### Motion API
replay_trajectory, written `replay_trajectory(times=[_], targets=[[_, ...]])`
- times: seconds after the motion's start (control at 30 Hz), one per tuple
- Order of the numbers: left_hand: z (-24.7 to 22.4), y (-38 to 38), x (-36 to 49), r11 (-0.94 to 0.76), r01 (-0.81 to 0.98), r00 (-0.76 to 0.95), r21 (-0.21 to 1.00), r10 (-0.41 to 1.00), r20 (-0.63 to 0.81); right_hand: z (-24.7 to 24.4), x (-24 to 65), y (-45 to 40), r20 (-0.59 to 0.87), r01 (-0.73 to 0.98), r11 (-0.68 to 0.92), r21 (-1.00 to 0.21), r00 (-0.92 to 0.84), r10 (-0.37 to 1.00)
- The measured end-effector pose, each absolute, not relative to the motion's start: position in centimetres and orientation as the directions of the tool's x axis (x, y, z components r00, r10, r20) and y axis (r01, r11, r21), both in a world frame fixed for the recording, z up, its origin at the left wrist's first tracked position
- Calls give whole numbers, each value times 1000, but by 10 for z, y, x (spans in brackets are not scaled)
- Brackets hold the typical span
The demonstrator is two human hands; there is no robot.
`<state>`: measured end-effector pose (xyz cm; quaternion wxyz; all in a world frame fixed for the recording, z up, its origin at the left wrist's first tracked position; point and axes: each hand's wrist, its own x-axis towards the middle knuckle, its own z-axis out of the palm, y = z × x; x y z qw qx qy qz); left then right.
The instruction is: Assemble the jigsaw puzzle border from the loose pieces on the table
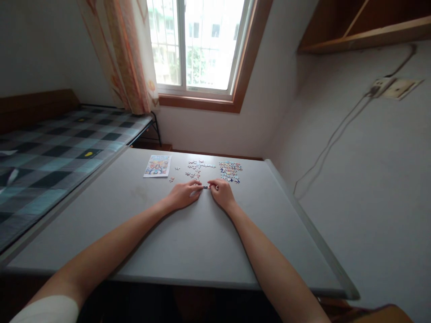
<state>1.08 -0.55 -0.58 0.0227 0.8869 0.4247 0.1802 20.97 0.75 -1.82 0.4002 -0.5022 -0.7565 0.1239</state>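
Observation:
Both hands meet over the middle of a grey table (188,251). Small dark and pale puzzle pieces (205,187) lie between the fingertips. My left hand (186,194) pinches them from the left, and my right hand (221,192) has its fingers closed on their right end. Just beyond the hands, partly joined puzzle pieces (202,165) lie flat on the table. To the right of these is a pile of loose, colourful pieces (230,170). A printed picture sheet (157,166) rests to the left, with a couple of single pieces (172,179) beside it.
A bed with a checked cover (101,130) stands along the left of the table. Behind are a curtain (129,58) and a window (198,45). On the right wall hang a cable (326,148) and a socket (382,86), below a wooden shelf (370,35).

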Motion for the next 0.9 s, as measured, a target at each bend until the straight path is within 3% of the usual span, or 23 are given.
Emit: replay_trajectory(times=[0.57, 0.9], targets=[[-9, -4, 12, -632, 748, 564, 201, 766, 310, -21, 211, 12, 469, 704, 402, -586, -110, 876], [-10, -2, 11, -629, 737, 548, 246, 770, 327, -20, 210, 11, 479, 654, 454, -605, -157, 864]])
